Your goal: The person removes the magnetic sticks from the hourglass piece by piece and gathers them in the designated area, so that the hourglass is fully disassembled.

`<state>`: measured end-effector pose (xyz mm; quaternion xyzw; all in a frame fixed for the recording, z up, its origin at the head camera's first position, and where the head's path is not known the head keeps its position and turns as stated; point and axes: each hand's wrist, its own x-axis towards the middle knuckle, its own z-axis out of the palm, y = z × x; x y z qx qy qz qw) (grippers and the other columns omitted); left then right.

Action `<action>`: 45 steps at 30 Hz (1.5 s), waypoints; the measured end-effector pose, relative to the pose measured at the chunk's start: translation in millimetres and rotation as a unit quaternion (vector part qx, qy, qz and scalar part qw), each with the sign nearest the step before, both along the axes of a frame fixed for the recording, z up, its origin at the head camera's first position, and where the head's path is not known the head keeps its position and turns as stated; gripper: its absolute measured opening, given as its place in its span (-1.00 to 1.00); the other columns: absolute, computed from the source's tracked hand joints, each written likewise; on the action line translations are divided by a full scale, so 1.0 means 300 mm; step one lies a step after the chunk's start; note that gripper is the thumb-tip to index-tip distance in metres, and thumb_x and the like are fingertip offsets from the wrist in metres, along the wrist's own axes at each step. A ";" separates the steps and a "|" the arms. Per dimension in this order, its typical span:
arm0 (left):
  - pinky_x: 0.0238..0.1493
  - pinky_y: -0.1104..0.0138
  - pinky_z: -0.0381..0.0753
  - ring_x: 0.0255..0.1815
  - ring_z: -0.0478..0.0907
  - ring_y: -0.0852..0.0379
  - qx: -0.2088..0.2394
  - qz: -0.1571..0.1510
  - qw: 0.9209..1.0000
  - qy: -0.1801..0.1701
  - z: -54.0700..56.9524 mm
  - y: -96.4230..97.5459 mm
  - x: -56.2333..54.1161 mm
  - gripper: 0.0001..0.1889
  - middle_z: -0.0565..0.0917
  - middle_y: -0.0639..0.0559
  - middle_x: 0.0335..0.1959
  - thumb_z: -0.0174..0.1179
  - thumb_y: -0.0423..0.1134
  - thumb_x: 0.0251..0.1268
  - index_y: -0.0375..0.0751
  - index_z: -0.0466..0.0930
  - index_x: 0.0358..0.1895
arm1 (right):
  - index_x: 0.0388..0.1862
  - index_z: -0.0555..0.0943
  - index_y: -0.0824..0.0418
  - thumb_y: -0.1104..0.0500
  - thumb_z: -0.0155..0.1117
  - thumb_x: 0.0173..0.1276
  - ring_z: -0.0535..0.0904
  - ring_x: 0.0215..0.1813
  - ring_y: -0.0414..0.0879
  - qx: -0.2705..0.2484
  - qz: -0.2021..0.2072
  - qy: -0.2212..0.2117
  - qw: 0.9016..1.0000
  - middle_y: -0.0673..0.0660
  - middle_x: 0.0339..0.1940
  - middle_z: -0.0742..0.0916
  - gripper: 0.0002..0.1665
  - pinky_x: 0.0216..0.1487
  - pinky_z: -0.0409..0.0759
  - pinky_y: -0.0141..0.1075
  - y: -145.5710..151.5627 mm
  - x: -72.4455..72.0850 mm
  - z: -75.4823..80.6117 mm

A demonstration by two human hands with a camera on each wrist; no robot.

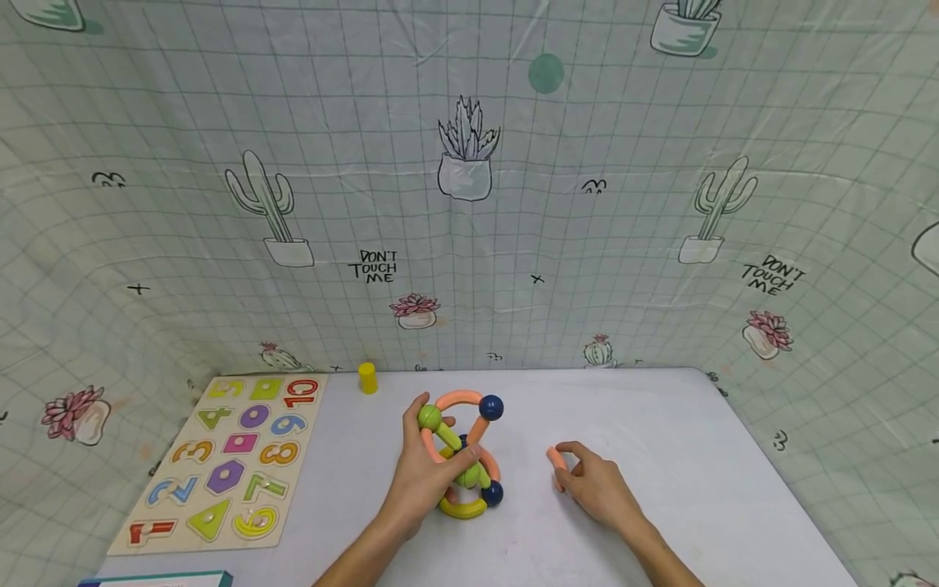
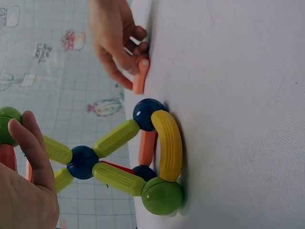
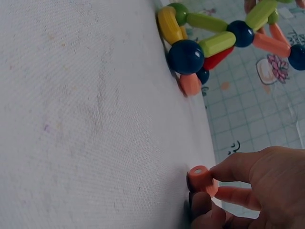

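Observation:
A construction of magnetic sticks and balls stands on the white table, its dark blue ball [image 1: 491,408] at the upper right and a yellow curved stick [image 2: 170,145] low down against the tabletop. My left hand [image 1: 424,479] grips its upper part, with the thumb across the front and a green ball [image 1: 429,417] by the fingers. Crossing light green sticks meet at a middle blue ball [image 2: 83,162]. To the right, my right hand [image 1: 600,492] pinches a loose orange curved stick [image 1: 556,459] between thumb and fingers, close over the table. One end of this stick shows a pale round spot.
A wooden number-and-shape puzzle board [image 1: 293,489] lies on the left. Near the back edge stands a yellow cylinder [image 1: 368,378]. The corner of a teal-edged box [image 1: 157,580] shows at the lower left. Cactus-printed cloth [image 1: 469,244] hangs behind and at both sides.

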<state>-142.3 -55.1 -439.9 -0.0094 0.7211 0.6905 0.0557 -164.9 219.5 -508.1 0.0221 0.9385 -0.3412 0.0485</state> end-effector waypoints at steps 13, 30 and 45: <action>-0.62 0.30 0.61 -0.54 0.56 0.07 -0.001 0.002 1.000 0.009 0.000 0.003 0.008 0.10 0.36 -0.17 0.34 0.46 -0.16 0.19 0.13 -0.24 0.60 | 0.24 0.58 0.14 0.11 0.33 0.34 0.46 -0.56 -0.19 0.005 0.004 0.003 1.000 -0.08 -0.58 0.65 -0.51 -0.55 0.35 -0.32 -0.001 0.006 -0.004; -0.57 0.23 0.64 -0.40 0.56 0.05 0.027 0.001 1.000 -0.009 0.011 0.000 0.003 -0.18 0.33 -0.20 0.41 0.15 -0.14 0.49 0.19 -0.23 0.59 | 0.24 0.58 0.06 0.05 0.27 0.47 0.50 -0.61 -0.17 -0.049 0.027 0.068 0.996 -0.01 -0.64 0.65 -0.61 -0.45 0.40 -0.35 -0.051 0.000 0.084; -0.59 0.23 0.62 -0.29 0.52 0.00 -0.003 0.005 1.000 0.007 0.007 -0.004 -0.003 -0.25 0.36 -0.15 0.38 0.08 -0.17 0.53 0.18 -0.18 0.58 | 0.18 0.61 -0.08 -0.01 0.29 0.46 0.64 -0.37 -0.15 -0.134 0.072 0.115 0.982 -0.01 -0.33 0.72 -0.66 -0.44 0.55 -0.33 -0.114 -0.023 0.154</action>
